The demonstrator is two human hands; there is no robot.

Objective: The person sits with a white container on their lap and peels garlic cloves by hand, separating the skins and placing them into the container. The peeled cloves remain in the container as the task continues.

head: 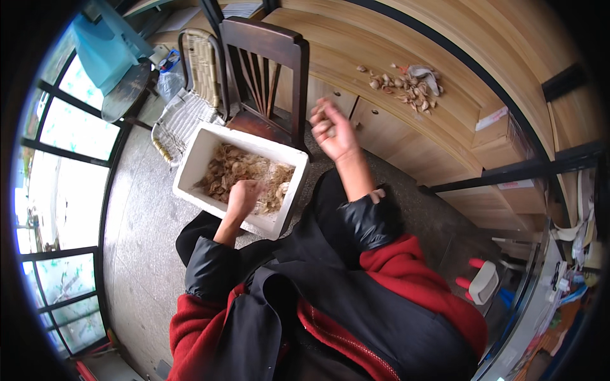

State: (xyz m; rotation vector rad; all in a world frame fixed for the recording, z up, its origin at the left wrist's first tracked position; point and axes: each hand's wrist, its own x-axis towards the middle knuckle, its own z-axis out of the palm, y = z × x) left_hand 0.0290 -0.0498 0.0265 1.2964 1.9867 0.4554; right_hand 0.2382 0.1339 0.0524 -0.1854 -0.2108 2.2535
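Observation:
A white polystyrene foam box (189, 177) stands in front of my knees, against a dark wooden chair. Dry garlic bulbs, roots and papery skins (233, 164) lie inside it. My left hand (244, 196) is over the box with its fingers curled; blur hides whether anything is between them. To the right of the box, my right hand (334, 129) is raised, palm partly turned up. Its curled fingers hold small pale pieces that look like garlic cloves (330, 131). A heap of garlic (414, 90) is spread on the wooden shelf (329, 47) beyond that hand.
The dark wooden chair (267, 43) and a woven chair (202, 62) stand behind the box. At the far left are a round stool (131, 90) and a blue plastic bag (102, 57). Cardboard boxes (500, 133) sit at the shelf's right end. A small red-legged stool (482, 282) is at right.

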